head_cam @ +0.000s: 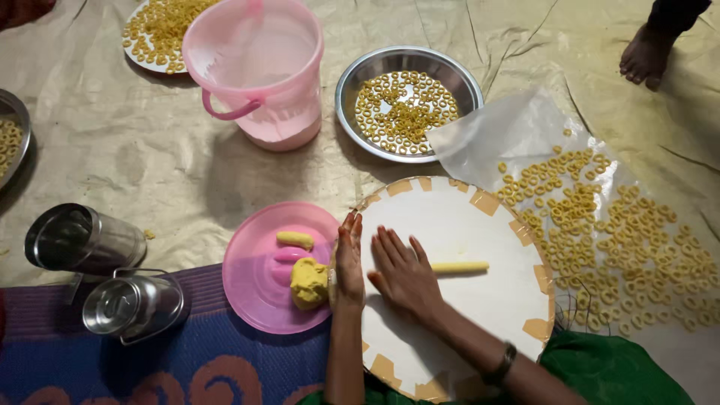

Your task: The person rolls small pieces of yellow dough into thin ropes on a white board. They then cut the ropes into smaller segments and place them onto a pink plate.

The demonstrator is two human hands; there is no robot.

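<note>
i am pressing my right hand (405, 274) flat, fingers spread wide, on the thin yellow dough rope (457, 267) lying across the round white taped board (480, 315). my left hand (349, 262) is standing on edge, open and holding nothing, at the board's left rim beside the pink plastic lid (255, 277).

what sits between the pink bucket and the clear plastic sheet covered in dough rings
In the head view, a steel bowl holding yellow dough rings lies between the pink bucket and the clear plastic sheet; its near rim almost meets the sheet's corner.
</note>
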